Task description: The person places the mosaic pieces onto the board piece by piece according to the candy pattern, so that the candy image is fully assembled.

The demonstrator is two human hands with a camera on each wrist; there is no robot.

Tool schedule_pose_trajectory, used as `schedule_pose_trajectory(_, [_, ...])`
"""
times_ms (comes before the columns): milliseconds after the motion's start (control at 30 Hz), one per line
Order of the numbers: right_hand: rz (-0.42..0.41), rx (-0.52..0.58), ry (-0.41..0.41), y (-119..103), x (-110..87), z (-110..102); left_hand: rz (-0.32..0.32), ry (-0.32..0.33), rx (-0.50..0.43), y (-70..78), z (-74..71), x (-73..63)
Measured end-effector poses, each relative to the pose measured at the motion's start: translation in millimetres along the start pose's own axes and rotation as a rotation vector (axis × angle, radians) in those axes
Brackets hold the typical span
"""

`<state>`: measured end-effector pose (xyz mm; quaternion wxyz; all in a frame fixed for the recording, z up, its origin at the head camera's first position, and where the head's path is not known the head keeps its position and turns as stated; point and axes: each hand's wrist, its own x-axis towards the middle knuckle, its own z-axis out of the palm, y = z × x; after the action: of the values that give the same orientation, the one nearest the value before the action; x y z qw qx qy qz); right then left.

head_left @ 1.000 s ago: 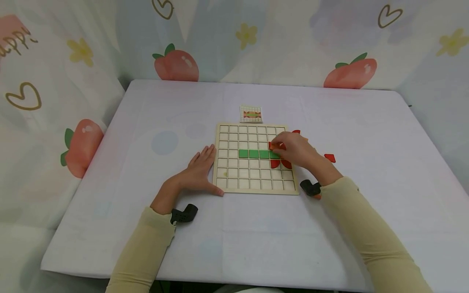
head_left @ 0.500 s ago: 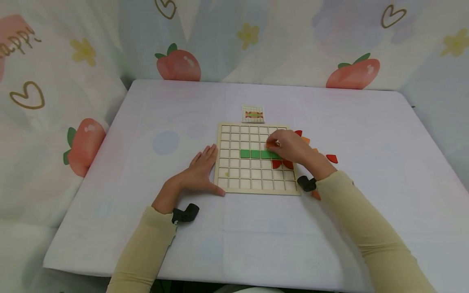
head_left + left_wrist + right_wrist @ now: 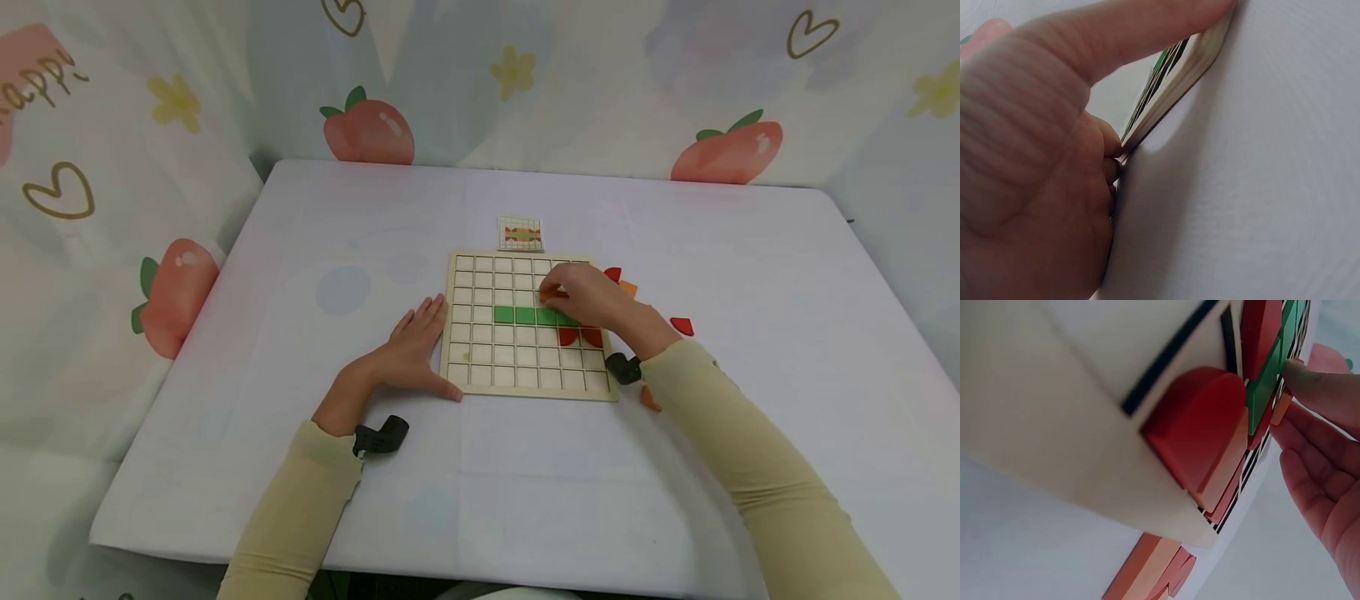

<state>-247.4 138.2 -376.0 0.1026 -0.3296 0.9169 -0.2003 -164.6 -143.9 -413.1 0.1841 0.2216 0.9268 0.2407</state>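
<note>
A wooden grid board lies on the table, with a row of green square tiles across its middle. Below that row's right end sit two red rounded tiles. My right hand is over the upper right part of the board, thumb and fingers pinching a small orange tile just above the green row. In the right wrist view a red rounded tile and an orange tile beside it lie nearer the camera. My left hand rests flat with spread fingers against the board's left edge, thumb at its lower left corner.
Behind the board lies a small pattern card. Loose pieces are scattered to the right: a red one, an orange one, another red one and an orange one near the right wrist's black camera mount.
My right hand has shifted a little to the left along the board with the orange tile between its fingers. The left hand stays where it was; the head view has turned slightly.
</note>
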Motion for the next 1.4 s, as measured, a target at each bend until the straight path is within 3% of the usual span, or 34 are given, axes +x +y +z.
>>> schedule_pose_trajectory(200, [-0.017,-0.004,-0.024,-0.2,2.5,0.3,-0.009,-0.002,0.009,0.5,0.2,0.1])
schedule_pose_trajectory(1133, [-0.092,-0.053,0.037,2.1,0.4,2.8,-0.002,0.001,0.015,-1.4,1.3,2.0])
schedule_pose_trajectory(1233, [-0.058,-0.059,0.032,2.4,-3.8,-0.7,-0.001,-0.002,0.013,-0.7,0.9,1.6])
schedule_pose_trajectory(1400, [0.078,-0.06,0.024,3.9,-12.6,-7.9,-0.002,-0.007,0.005,0.1,0.4,0.2])
